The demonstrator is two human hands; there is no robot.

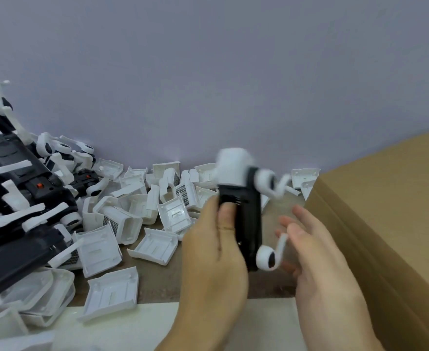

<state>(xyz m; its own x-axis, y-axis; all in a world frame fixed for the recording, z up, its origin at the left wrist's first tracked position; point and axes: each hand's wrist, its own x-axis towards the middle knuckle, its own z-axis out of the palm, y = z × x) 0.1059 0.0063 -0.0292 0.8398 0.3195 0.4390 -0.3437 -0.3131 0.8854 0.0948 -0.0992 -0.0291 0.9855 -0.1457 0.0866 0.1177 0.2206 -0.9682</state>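
Note:
My left hand (214,252) grips a black oblong body (250,224), thumb on its near face. A white cap (233,167) sits on its top end, and two white arms with round ends stick out to the right, one high (269,184) and one low (269,257). The piece is motion-blurred. My right hand (317,252) is just right of it with its fingers straight and spread, its fingertips near the lower white arm; contact cannot be made out.
Several loose white plastic shells (155,245) litter the brown table (157,279) along the lilac wall. Assembled black-and-white units (18,188) are stacked at the left. A cardboard box (385,211) stands at the right. A white sheet (122,325) lies at the near edge.

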